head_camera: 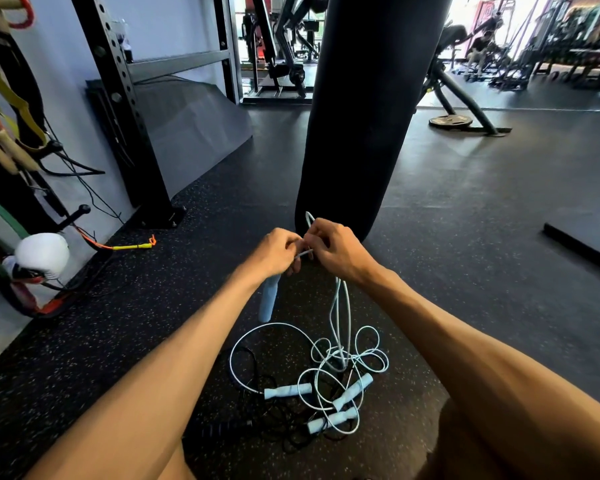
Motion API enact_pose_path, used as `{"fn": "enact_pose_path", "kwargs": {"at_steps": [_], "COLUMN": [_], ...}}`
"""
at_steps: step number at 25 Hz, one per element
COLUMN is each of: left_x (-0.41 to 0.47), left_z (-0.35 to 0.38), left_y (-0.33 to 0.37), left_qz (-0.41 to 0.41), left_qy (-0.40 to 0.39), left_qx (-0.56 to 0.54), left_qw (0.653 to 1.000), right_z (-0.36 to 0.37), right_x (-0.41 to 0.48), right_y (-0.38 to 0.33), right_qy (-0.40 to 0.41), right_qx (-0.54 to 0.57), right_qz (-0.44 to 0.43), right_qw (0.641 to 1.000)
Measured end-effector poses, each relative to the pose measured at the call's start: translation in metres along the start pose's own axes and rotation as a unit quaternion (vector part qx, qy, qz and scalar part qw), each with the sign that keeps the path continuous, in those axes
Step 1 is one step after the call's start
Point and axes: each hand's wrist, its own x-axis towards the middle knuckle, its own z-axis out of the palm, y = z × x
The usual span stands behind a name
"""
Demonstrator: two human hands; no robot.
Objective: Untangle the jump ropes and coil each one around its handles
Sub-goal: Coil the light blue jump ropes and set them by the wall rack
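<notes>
Cord point(340, 306) pinched by left hand point(277, 252), right hand point(336, 251) | hangs below

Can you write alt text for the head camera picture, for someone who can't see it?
A person's left hand and right hand pinch a pale blue jump rope, one handle hanging under the left hand. The cord runs down to a tangled pile of pale blue and black ropes on the speckled gym floor, in front of a black punching bag.

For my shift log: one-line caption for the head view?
Left hand and right hand pinch a pale blue rope above the tangled pile on the floor, one handle hanging beneath.
</notes>
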Motion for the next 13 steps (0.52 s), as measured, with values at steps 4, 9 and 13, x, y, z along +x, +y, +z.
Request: {"fn": "enact_pose_path", "kwargs": {"at_steps": [4,9,13], "left_x": [0.001,-0.004,-0.003], "left_z": [0.002,-0.004,-0.008], "left_y": [0.0,0.008,0.008], "left_qz": [-0.059,-0.084,-0.101], "left_qy": [-0.067,-0.148,-0.12], "left_qx": [-0.103,-0.343,-0.439], "left_qw": [0.991,0.924,0.885], "right_z": [0.0,0.009,0.019], "right_x": [0.002,0.009,0.001], "right_y": [0.007,0.023,0.038], "right_qy": [0.035,0.046,-0.045], "right_qx": [0.039,0.146,0.149], "right_qz": [0.056,0.113,0.14], "right_qw": [0.997,0.982,0.978]}}
